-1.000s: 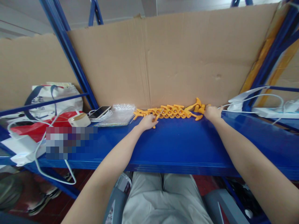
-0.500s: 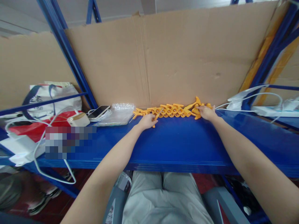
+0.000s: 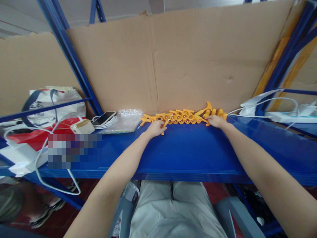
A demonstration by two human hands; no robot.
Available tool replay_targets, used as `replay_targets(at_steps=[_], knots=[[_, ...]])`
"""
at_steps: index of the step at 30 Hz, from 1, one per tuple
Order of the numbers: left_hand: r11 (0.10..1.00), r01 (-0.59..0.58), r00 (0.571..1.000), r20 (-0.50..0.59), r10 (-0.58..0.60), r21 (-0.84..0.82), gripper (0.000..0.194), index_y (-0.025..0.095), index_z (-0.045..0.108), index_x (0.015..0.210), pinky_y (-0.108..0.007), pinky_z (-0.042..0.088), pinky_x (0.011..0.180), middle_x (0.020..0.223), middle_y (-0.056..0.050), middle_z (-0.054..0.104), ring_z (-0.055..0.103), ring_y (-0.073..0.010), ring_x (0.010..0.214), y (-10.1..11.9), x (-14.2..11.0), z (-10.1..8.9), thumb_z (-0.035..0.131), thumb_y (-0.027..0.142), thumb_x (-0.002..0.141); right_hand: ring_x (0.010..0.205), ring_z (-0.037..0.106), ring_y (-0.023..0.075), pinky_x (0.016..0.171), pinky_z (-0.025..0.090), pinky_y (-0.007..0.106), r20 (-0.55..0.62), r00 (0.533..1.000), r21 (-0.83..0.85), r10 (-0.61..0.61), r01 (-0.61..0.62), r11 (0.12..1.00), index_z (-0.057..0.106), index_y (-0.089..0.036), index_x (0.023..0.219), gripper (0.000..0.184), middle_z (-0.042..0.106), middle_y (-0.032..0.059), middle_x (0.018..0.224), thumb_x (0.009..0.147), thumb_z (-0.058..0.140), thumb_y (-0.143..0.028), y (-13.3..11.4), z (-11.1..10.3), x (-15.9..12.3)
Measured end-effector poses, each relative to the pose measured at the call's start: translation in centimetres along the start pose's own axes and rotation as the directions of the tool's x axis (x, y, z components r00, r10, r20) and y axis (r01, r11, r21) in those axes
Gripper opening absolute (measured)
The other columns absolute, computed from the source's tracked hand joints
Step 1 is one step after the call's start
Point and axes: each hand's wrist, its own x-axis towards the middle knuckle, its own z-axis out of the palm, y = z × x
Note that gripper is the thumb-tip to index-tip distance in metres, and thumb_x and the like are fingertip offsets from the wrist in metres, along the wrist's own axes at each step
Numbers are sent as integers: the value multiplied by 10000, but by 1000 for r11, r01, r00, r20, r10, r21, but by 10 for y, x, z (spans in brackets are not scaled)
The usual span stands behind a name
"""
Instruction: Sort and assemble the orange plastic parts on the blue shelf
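Observation:
Along the back of the blue shelf lies a row of orange plastic parts. In the middle are stacked cone-shaped cups (image 3: pixel 184 117), open ends toward me. My left hand (image 3: pixel 156 128) is closed around a small orange part with a ridged shaft (image 3: pixel 164 125), left of the cups. Branched orange pieces (image 3: pixel 148 118) lie beyond that hand. My right hand (image 3: pixel 216 121) has its fingers closed on a small orange piece (image 3: pixel 207 124) at the row's right end; the fingers partly hide it. Behind that hand stand short orange cylinders (image 3: pixel 220 112), and a hammer-shaped orange piece (image 3: pixel 207 107) leans over the pile.
A cardboard sheet (image 3: pixel 193 59) closes the back of the shelf (image 3: pixel 183 148). To the left are a clear plastic bag (image 3: pixel 126 124), a phone (image 3: pixel 106 118), a white charger (image 3: pixel 83 126) and cables. A white power strip (image 3: pixel 292 117) with cables is at the right.
My right hand has shifted a little left and toward me along the pile, uncovering the orange cylinders behind it. My left hand stays in place with its ridged part.

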Motion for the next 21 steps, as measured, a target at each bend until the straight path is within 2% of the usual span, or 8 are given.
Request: replay_targets(at_steps=[2,4,7,10,16,19,21], knots=[[1000,-2,1000,2,2,-7,164,166,669,746,-293,458,686,779,-49,695,639,-203,738,0,0,0,642,280,860,1249,599,386,1026,448,615,45,996,25,72,-73,997,708,-243,1263,441,675,145,1332,915,437,-247,0,-3,-2],[1000,-2,1000,5,2,-11,162,166,671,745,-296,464,692,778,-49,695,644,-206,743,0,0,-1,641,274,861,1241,601,363,1005,480,535,-11,995,32,94,-94,995,623,-215,1369,496,645,171,1354,898,468,-247,-2,-9,-7],[1000,-4,1000,0,4,-3,159,165,677,750,-301,476,715,798,-58,702,659,-217,775,0,0,-1,639,266,867,1206,619,328,984,496,461,-118,987,33,109,-106,994,530,-175,1426,533,649,195,1327,898,462,-200,-8,-20,-15],[1000,-2,1000,-4,2,2,149,162,690,770,-306,485,732,824,-68,708,671,-226,805,1,0,-1,636,255,873,1173,646,325,973,503,442,-165,969,47,183,-177,983,512,-132,1407,485,679,219,1273,930,451,-199,-17,-31,-22],[1000,0,1000,-9,0,-31,143,168,687,754,-303,489,726,797,-63,697,668,-224,786,0,0,-2,648,257,858,1163,668,370,920,531,426,-135,934,70,332,-325,943,599,-72,1282,480,685,275,1227,921,556,-384,-33,-49,-28],[999,-6,1000,-14,5,-43,153,176,671,729,-303,487,723,770,-53,687,662,-221,772,-1,0,-2,651,267,851,1174,667,379,902,542,410,-102,922,69,374,-368,927,665,-76,1196,456,704,270,1175,913,569,-420,-34,-55,-29],[999,-8,1000,-16,7,-45,165,179,662,718,-301,486,721,760,-49,684,660,-219,767,-1,1,-1,651,277,849,1087,705,363,853,557,393,-38,916,72,400,-397,915,700,-78,1116,414,736,241,1039,910,588,-418,-33,-57,-30]])
